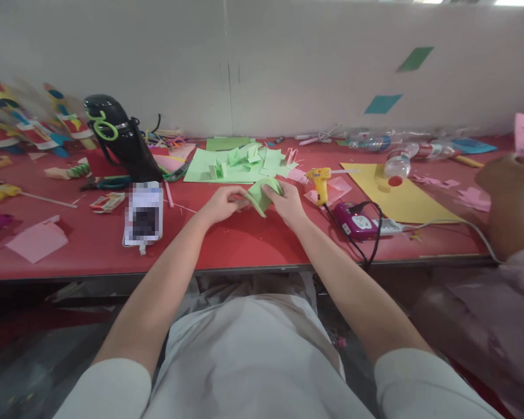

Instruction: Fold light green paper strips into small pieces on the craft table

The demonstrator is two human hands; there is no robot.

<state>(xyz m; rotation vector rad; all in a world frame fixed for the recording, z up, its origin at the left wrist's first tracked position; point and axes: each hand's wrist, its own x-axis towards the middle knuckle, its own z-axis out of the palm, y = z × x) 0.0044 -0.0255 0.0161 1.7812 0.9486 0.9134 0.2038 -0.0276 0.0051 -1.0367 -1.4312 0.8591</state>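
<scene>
Between my two hands is a piece of green paper, bent into a curve just above the red tabletop. My left hand pinches its left edge with fingers and thumb. At the right side, my right hand grips the paper, its thumb lying across the surface. Right behind them, a light green sheet lies on the table with several small folded green pieces on it. A yellow glue gun rests to the right of my right hand, with a pale stick in its back end.
A phone lies left, before a black bottle-like object. Right are a purple power strip with cables, a yellow sheet and plastic bottles. Another person's hand holds pink paper at far right. Paper rockets stand far left.
</scene>
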